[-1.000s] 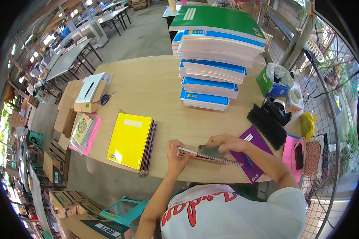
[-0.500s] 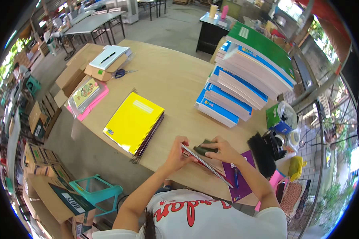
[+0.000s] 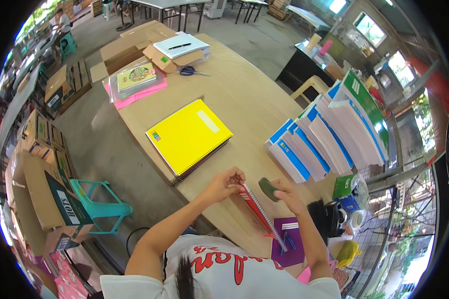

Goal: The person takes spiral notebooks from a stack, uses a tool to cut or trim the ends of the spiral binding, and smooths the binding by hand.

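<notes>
My left hand (image 3: 226, 184) pinches the upper end of a red spiral notebook (image 3: 257, 212), tilted on its edge with the white spiral binding facing right. Just right of the spiral, my right hand (image 3: 289, 198) grips a small dark green pad (image 3: 268, 189), apart from the notebook. Whether it is a scouring pad or folded cloth I cannot tell. Beneath the notebook's near end lies a purple notebook (image 3: 294, 224) with a blue-handled tool (image 3: 290, 242) on it. Ahead on the table rests a stack of yellow spiral notebooks (image 3: 184, 134).
Tall stacks of blue- and green-covered books (image 3: 309, 139) lean at the right. Scissors (image 3: 192, 71), an open cardboard box (image 3: 129, 47) and a pink sheet (image 3: 139, 94) lie at the far left. Black brush-like things (image 3: 317, 217) stand near my right arm. A teal stool (image 3: 102, 204) stands left.
The whole view has turned, shifting the table's things. My right hand with the green pad has moved off the spiral to the right. More of the notebook's red cover shows.
</notes>
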Demonstrator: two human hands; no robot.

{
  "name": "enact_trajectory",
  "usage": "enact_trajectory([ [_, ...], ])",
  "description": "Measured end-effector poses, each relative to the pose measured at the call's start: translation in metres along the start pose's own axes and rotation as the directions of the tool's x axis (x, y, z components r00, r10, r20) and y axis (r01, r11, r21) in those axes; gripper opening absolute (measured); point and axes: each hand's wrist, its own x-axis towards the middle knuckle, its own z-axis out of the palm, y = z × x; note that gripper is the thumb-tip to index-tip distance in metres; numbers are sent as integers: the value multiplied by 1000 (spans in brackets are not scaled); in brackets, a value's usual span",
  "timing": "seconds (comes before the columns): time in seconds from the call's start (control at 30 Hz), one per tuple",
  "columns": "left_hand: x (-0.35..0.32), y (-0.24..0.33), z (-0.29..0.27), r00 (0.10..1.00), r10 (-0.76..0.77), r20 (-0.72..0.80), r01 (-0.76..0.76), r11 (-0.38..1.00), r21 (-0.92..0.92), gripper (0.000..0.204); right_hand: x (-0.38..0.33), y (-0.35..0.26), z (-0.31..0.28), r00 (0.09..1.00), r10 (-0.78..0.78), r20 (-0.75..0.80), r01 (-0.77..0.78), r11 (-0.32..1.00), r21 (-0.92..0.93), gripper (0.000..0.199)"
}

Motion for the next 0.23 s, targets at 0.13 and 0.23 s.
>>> enact_trajectory([
  [0.13, -1, -13, 1, 995, 99, -3, -99, 994, -33, 34, 20, 15, 10, 986, -111, 121, 78, 967, 244, 40],
  [0.23, 4, -18, 1, 996, 83, 25, -81, 992, -94, 38, 39, 71, 19, 997, -10, 72, -10, 964, 266, 46],
])
